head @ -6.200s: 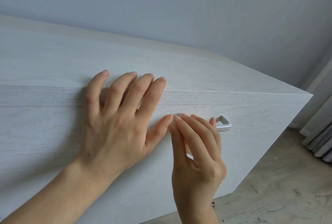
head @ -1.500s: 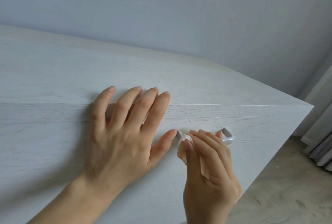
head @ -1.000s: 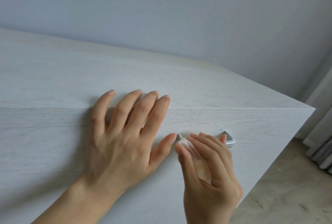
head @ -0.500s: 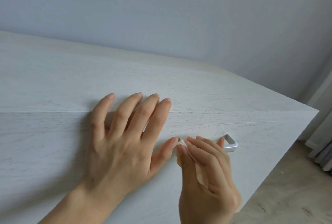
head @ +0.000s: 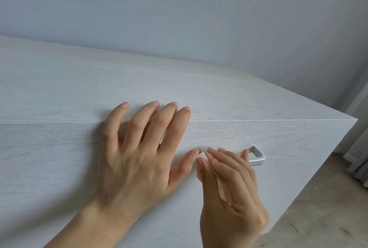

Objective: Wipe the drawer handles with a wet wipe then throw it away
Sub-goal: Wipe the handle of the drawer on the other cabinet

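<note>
The handle [head: 256, 157] runs sideways near the top edge of the drawer [head: 59, 168], and the right hand [head: 235, 192], the nearer one, pinches the wipe [head: 202, 156] at its left end, while the left hand [head: 139, 158] lies flat and spread just beside it.

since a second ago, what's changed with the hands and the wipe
The right hand, gripping the wet wipe, slid it slightly left along the handle, baring more of its right end. The left hand stayed flat on the dresser.
</note>
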